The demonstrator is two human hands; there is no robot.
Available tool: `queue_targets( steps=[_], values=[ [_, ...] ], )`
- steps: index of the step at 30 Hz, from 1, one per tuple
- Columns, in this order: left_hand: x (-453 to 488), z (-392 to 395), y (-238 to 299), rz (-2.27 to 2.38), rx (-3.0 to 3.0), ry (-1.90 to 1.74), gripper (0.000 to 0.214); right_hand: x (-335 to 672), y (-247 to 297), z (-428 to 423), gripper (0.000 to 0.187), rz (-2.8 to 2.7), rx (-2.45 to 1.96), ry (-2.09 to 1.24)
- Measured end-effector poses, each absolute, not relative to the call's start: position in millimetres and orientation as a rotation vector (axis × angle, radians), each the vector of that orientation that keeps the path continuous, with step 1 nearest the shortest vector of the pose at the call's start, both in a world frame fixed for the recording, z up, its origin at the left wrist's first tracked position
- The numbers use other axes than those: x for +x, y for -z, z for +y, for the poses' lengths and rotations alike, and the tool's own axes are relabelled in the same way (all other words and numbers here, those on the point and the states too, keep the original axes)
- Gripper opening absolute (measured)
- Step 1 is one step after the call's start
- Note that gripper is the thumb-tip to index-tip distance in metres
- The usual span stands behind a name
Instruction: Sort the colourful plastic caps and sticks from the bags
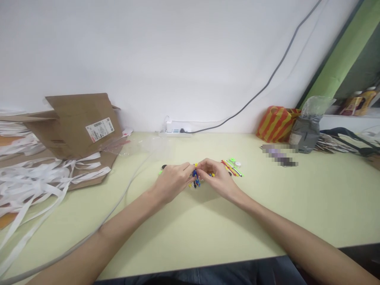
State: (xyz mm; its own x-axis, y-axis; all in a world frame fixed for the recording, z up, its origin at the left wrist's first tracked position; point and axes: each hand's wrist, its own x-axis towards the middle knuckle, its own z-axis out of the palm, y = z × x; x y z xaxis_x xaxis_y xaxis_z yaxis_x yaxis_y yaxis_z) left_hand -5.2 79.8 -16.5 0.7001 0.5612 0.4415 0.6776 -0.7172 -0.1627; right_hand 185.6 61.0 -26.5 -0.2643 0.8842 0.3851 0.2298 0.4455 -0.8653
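Observation:
Near the middle of the table my left hand (172, 180) and my right hand (216, 176) meet, fingers pinched around small blue plastic pieces (195, 178). The pieces look like parts of a construction toy; their exact kind is too small to make out. Yellow, white and dark bits show just below and between the fingers, partly hidden by them. Right of my right hand lie thin red, yellow, black and green plastic strips (233, 168), with a green round piece (232, 159) and a white round piece (238, 164) close by. A black round piece (164, 167) shows beyond my left hand.
An open cardboard box (80, 130) and tangled white straps (38, 182) occupy the left. A grey cable (127, 186) crosses under my left forearm. Against the wall sits a power strip (175, 134); a striped bag (274, 123) and a grey bag (305, 130) stand back right.

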Motion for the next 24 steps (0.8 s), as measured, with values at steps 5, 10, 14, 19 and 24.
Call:
queue_targets(
  steps=[5,10,14,19,24],
  values=[
    [-7.3,83.5,20.3,-0.880,-2.631,0.540,0.027,188.0,26.0,64.7,0.025,-1.701,-0.950,-1.093],
    [-8.5,83.7,17.4,-0.851,-2.684,0.588,0.026,195.8,17.0,64.6,0.041,-1.580,-0.953,-1.327],
    [-5.6,79.8,13.7,-0.859,-2.722,0.731,0.027,202.0,10.5,62.1,0.045,-1.602,-0.948,-1.424],
    [-4.2,79.7,12.4,-0.818,-2.728,0.800,0.021,201.8,17.8,65.3,0.039,-1.699,-0.761,-1.536],
    [-5.6,81.1,9.7,-0.864,-2.677,0.803,0.014,196.2,19.3,65.2,0.044,-1.520,-0.834,-1.389]
  ],
)
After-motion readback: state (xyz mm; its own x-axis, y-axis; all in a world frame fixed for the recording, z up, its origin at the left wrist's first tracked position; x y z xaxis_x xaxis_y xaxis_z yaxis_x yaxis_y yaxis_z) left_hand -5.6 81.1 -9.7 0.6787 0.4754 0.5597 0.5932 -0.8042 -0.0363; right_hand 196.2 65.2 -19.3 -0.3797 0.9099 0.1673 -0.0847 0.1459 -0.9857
